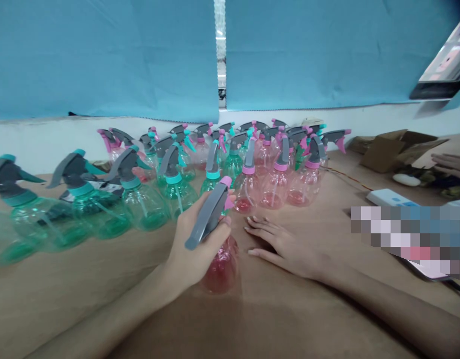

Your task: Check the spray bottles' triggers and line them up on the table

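My left hand is wrapped around the neck of a pink spray bottle with a grey trigger head, which stands on the brown table near the middle. My right hand lies flat on the table just right of that bottle, fingers stretched out and holding nothing. Behind them stand several pink spray bottles in a cluster, and several green spray bottles run off to the left.
A blue curtain hangs at the back. Cardboard pieces and a white box lie at the right, with another person's hand at the right edge. A tilted screen is at the top right.
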A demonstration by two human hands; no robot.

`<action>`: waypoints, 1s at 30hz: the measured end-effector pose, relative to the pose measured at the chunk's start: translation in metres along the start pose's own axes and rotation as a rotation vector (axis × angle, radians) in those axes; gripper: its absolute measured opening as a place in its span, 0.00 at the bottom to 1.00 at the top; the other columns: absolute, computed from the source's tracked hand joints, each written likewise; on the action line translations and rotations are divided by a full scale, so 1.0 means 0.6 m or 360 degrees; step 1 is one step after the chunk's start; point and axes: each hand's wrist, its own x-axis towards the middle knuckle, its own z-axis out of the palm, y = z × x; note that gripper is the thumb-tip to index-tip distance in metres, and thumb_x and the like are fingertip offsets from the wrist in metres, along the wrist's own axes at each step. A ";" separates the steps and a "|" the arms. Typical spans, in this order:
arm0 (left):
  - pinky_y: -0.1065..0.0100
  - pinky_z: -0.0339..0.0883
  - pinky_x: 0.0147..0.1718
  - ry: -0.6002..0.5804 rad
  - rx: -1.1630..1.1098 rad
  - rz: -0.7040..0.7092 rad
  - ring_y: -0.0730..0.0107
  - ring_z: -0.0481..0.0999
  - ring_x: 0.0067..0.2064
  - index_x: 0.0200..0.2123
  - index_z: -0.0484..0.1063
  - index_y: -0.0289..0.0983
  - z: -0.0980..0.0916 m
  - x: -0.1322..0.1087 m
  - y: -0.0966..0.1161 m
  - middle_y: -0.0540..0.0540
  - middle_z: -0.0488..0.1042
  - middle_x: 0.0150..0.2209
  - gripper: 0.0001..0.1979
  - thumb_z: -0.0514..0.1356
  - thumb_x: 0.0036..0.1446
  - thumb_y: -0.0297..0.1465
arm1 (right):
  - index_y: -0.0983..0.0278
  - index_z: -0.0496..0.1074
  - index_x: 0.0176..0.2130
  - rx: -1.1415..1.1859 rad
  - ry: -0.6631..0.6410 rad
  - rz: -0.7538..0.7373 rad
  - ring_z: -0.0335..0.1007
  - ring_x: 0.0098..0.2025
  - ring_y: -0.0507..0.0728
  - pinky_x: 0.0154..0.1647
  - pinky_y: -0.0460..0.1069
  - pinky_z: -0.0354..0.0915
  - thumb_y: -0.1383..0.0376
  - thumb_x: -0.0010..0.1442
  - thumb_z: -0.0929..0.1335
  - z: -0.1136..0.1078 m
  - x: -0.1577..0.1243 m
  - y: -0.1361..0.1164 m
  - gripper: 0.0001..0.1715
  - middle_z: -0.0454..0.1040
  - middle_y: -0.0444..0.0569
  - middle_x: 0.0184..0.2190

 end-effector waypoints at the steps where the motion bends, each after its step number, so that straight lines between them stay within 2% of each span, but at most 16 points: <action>1: 0.69 0.64 0.25 -0.0002 0.0005 -0.0002 0.69 0.68 0.26 0.35 0.67 0.43 0.000 0.000 0.000 0.53 0.67 0.26 0.04 0.56 0.54 0.32 | 0.62 0.58 0.61 0.0002 0.0001 -0.0003 0.47 0.65 0.60 0.64 0.61 0.50 0.47 0.63 0.59 0.000 0.000 0.000 0.34 0.55 0.51 0.64; 18: 0.71 0.60 0.23 -0.0012 -0.0020 0.0089 0.72 0.64 0.25 0.39 0.68 0.44 0.001 0.002 0.000 0.54 0.65 0.25 0.09 0.56 0.53 0.30 | 0.62 0.58 0.61 0.0020 0.0028 -0.0004 0.49 0.65 0.60 0.63 0.61 0.51 0.48 0.63 0.59 -0.002 -0.001 -0.004 0.34 0.57 0.51 0.63; 23: 0.71 0.59 0.23 -0.0012 -0.0032 0.0089 0.73 0.63 0.25 0.35 0.67 0.43 0.001 0.002 0.000 0.55 0.63 0.24 0.05 0.56 0.53 0.30 | 0.61 0.58 0.62 0.0034 0.0029 -0.0004 0.48 0.65 0.61 0.64 0.61 0.50 0.48 0.63 0.60 -0.002 -0.002 -0.003 0.34 0.57 0.50 0.63; 30: 0.71 0.60 0.23 -0.0009 -0.0002 0.0083 0.71 0.64 0.25 0.36 0.67 0.43 0.000 0.003 0.000 0.54 0.64 0.25 0.05 0.56 0.53 0.31 | 0.63 0.58 0.61 0.0025 -0.0002 0.0009 0.47 0.65 0.60 0.64 0.60 0.50 0.48 0.63 0.59 -0.003 -0.001 -0.003 0.34 0.56 0.52 0.63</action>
